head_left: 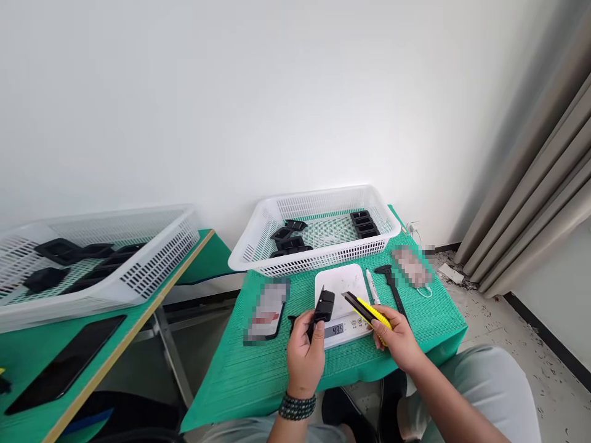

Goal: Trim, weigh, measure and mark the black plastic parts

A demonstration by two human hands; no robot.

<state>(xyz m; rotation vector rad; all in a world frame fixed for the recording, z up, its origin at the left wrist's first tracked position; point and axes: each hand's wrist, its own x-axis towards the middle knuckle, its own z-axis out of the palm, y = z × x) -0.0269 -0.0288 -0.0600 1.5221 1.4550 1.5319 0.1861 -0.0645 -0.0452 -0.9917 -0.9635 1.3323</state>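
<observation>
Green cloth [252, 375]; part [325, 304] — between left fingertips [318, 335]

The green-covered worktop [434, 332] carries a white basket [318, 257] at the back, a scale [344, 277] (digits showing) in front of it, a pen [372, 286] and caliper [394, 289] to the right, and a phone [272, 311] to the left.

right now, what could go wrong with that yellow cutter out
The yellow cutter in the right hand has its blade exposed; a slip might nick the left hand holding the black part. Both things are held close by the scale, so dropping either could jolt it.
</observation>
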